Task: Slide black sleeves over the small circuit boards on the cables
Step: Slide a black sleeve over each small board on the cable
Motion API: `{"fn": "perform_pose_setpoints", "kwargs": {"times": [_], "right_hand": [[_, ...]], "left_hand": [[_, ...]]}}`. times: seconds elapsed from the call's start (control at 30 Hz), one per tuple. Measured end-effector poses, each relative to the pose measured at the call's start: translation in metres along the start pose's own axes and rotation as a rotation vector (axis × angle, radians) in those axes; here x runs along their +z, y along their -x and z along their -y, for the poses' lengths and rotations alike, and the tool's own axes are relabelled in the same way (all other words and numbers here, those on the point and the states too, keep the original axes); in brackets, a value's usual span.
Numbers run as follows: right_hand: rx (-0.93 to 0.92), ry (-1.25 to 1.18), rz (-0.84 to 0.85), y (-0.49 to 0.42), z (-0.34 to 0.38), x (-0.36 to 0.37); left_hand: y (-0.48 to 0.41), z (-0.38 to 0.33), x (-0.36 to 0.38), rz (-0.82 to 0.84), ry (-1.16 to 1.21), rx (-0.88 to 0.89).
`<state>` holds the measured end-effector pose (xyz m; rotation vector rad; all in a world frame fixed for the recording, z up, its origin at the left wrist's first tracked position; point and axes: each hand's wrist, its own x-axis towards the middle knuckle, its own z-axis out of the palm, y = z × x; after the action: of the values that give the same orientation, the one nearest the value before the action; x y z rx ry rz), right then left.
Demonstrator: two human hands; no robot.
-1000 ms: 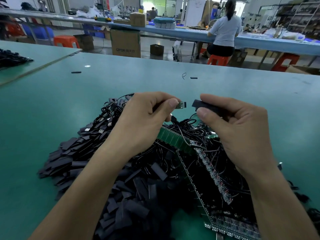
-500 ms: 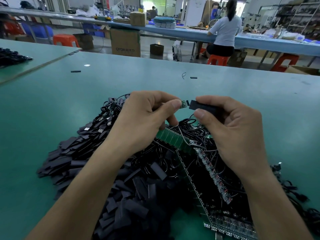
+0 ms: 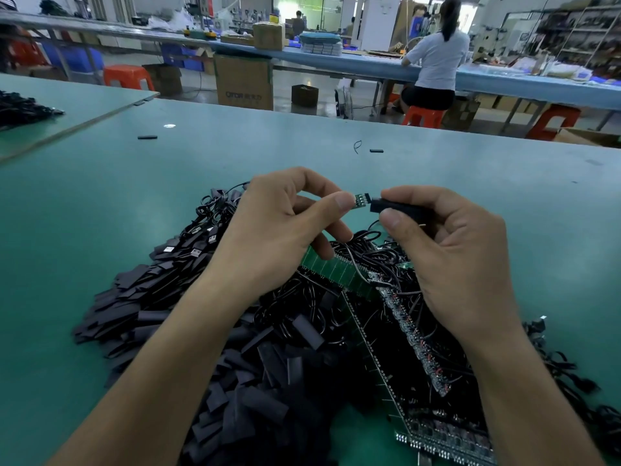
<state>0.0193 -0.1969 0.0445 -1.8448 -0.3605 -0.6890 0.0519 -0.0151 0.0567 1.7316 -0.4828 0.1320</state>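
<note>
My left hand (image 3: pixel 279 230) pinches a small green circuit board (image 3: pixel 362 200) between thumb and forefinger, its end sticking out to the right. My right hand (image 3: pixel 453 250) grips a black sleeve (image 3: pixel 391 206) whose open mouth touches the board's tip. Both are held above a heap of black cables (image 3: pixel 363 264). Loose black sleeves (image 3: pixel 255 381) lie piled below my left forearm. Green panels of circuit boards (image 3: pixel 339 270) lie among the cables under my hands.
The green table (image 3: pixel 100 203) stretches away on all sides. Two stray sleeves (image 3: pixel 147 137) and a wire scrap (image 3: pixel 357 146) lie farther back. Another cable pile (image 3: pixel 20 107) sits on the left table. A person (image 3: pixel 437 58) sits at a far bench.
The two hands have drawn together: the gap between sleeve and board has closed, and the sleeve's mouth now meets the board's end.
</note>
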Motion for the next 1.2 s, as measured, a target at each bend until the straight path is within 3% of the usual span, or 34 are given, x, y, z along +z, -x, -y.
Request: {"fn": "perform_pose_setpoints", "kwargs": {"times": [1.2], "right_hand": [[0.066,-0.043,-0.013,0.0018,0.0026,0.0022]], "left_hand": [[0.0009,0.0016,0.0016,0.001,-0.026,0.013]]}}
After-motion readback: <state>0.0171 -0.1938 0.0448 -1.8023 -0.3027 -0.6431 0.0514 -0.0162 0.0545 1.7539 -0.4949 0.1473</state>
